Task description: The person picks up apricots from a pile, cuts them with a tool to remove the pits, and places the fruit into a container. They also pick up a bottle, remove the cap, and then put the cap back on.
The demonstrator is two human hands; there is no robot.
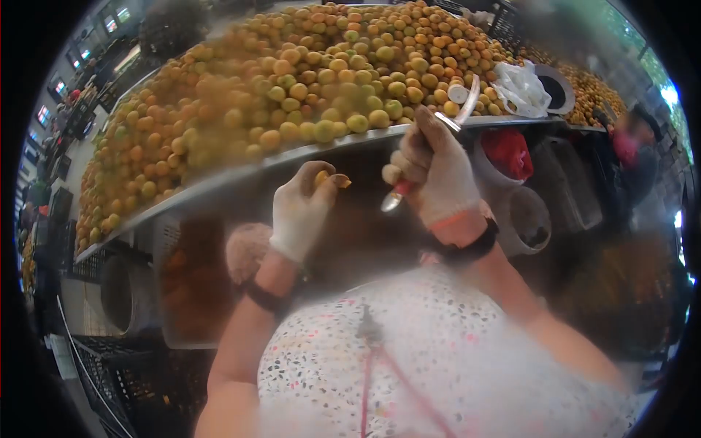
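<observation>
My left hand (298, 215), in a white glove, pinches a small orange-yellow piece of fruit (337, 180) between thumb and fingertips, just in front of the table edge. My gloved right hand (442, 175) is wrapped round a metal tool (469, 102) with a curved, shiny end sticking out above the fist. A reddish part and a rounded, spoon-like metal tip (392, 201) show below the same fist. Past both hands, a large heap of small yellow-orange and greenish fruit (292, 91), apricot-like, covers the table.
The table's metal rim (292, 155) runs along the heap. A white plastic bag (523, 89) lies at its right, by a small white cylinder (458, 93). Beneath stand a bucket with red cloth (505, 153), a white bucket (529, 219) and an orange-filled bin (193, 285). A person (635, 146) is at far right.
</observation>
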